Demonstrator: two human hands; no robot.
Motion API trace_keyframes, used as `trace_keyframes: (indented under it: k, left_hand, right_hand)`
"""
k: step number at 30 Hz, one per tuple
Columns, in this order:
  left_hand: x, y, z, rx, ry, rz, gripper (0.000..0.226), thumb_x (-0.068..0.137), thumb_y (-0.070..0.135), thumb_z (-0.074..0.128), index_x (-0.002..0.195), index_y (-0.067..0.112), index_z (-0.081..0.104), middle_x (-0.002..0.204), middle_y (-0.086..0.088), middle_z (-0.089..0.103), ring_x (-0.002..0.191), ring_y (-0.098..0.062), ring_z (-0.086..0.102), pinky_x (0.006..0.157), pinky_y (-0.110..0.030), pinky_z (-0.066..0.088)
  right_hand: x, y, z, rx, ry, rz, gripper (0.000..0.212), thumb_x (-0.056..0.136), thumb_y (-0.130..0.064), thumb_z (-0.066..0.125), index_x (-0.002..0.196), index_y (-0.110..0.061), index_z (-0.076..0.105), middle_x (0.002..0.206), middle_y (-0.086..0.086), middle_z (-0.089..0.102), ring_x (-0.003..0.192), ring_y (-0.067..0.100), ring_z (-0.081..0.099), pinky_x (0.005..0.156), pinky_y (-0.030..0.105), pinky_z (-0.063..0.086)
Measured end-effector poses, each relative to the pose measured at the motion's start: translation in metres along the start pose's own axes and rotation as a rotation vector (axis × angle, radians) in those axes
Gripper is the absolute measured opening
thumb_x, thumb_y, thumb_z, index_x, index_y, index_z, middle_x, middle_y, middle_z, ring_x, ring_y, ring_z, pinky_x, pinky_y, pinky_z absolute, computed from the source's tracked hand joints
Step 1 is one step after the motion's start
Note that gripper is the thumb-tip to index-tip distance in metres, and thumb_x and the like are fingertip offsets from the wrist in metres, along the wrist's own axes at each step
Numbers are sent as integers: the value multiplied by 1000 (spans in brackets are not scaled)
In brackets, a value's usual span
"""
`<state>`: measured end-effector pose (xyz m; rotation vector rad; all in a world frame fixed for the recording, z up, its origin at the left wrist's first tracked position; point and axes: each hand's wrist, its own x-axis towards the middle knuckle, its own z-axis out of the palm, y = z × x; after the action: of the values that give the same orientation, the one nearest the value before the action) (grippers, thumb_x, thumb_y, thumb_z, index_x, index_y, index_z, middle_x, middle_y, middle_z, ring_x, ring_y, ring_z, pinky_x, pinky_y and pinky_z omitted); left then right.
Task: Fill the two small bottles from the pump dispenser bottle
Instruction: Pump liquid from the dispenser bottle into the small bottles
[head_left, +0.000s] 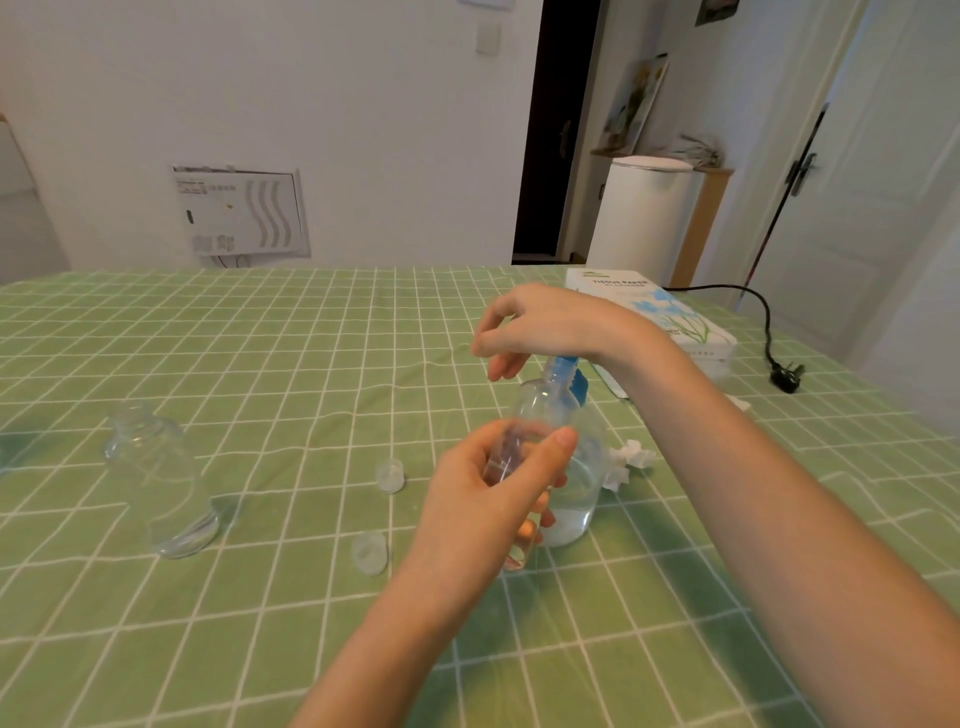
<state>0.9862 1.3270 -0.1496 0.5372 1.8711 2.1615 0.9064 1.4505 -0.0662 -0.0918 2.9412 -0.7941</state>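
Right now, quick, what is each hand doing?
Left hand: holding a small clear bottle.
Right hand: open, fingers loose, over the blue pump top, gripping nothing.

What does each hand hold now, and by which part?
The left hand grips the small bottle around its middle. The right hand hovers over the blue pump; contact cannot be told.

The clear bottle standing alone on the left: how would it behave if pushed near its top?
Probably light: the clear bottle looks empty, its neck open. Tall for its base and standing on a wrinkled tablecloth, it may tip rather than slide. Once down, its round body would likely roll.
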Motion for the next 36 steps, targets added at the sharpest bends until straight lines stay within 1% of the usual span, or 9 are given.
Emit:
trace_keyframes:
  k: [7, 11, 14, 16, 18, 23, 26, 30, 36]
  left_hand:
    - [-1, -2, 0, 9, -2, -25, 44, 59, 52, 64, 88, 20, 67, 62, 7, 65, 46, -6, 54, 40, -16, 41]
    - [-1, -1, 1, 6, 3, -25, 41, 59, 52, 65, 87, 22, 68, 61, 7, 65, 46, -5, 54, 41, -16, 42]
    - [-1, 1, 1, 1, 6, -18, 40, 59, 51, 64, 87, 23, 68, 60, 8, 64, 45, -5, 54, 40, -15, 41]
    - [-1, 3, 2, -4, 8, -11, 40, 60, 51, 64, 87, 22, 67, 60, 8, 64, 45, -5, 54, 40, -14, 40]
    - [-1, 4, 2, -11, 7, -6, 38, 61, 49, 64, 87, 21, 67, 59, 8, 64, 44, -5, 54, 39, -14, 40]
    - [0, 4, 1, -17, 8, -9, 38, 60, 50, 64, 86, 22, 68, 60, 8, 64, 45, -6, 53, 39, -14, 39]
    - [0, 4, 1, -14, 5, -6, 40, 60, 51, 64, 87, 21, 68, 59, 8, 63, 44, -6, 53, 38, -15, 39]
    - [0, 2, 1, -3, 22, -8, 37, 59, 50, 64, 84, 23, 68, 57, 9, 63, 45, -5, 54, 38, -14, 39]
    - [0, -2, 1, 9, 30, 0, 36, 59, 50, 65, 82, 23, 68, 59, 7, 65, 46, -6, 55, 40, -16, 41]
  right_hand:
    - [1, 5, 7, 45, -16, 8, 19, 89, -29, 60, 102, -15, 63, 81, -1, 74, 89, 19, 70, 96, 44, 48]
    - [1, 5, 7, 61, 10, 11, 20, 90, -29, 59, 102, -14, 63, 81, 0, 73, 91, 23, 70, 95, 44, 50]
    - [0, 2, 3, 25, 45, 27, 22, 91, -30, 56, 104, -14, 62, 80, -2, 72, 96, 24, 68, 91, 40, 51]
    - [1, -2, -2, -34, 73, 36, 25, 92, -31, 53, 106, -13, 62, 80, -3, 72, 97, 22, 68, 82, 32, 50]
    - [1, -5, -6, -86, 103, 35, 27, 92, -30, 52, 107, -9, 63, 82, -1, 73, 97, 23, 68, 77, 30, 51]
    - [3, -5, -4, -54, 78, 58, 26, 93, -28, 51, 109, -11, 61, 82, -1, 73, 101, 24, 67, 83, 32, 50]
    - [4, -4, -4, -15, 50, 69, 27, 92, -26, 52, 110, -9, 61, 79, -3, 72, 102, 27, 66, 91, 38, 50]
    - [3, -1, 1, 1, 29, 83, 26, 92, -25, 53, 110, -9, 61, 78, -4, 71, 103, 26, 65, 94, 40, 49]
    - [4, 2, 7, 57, 12, 83, 26, 91, -23, 54, 109, -5, 62, 84, 3, 74, 107, 37, 62, 98, 48, 48]
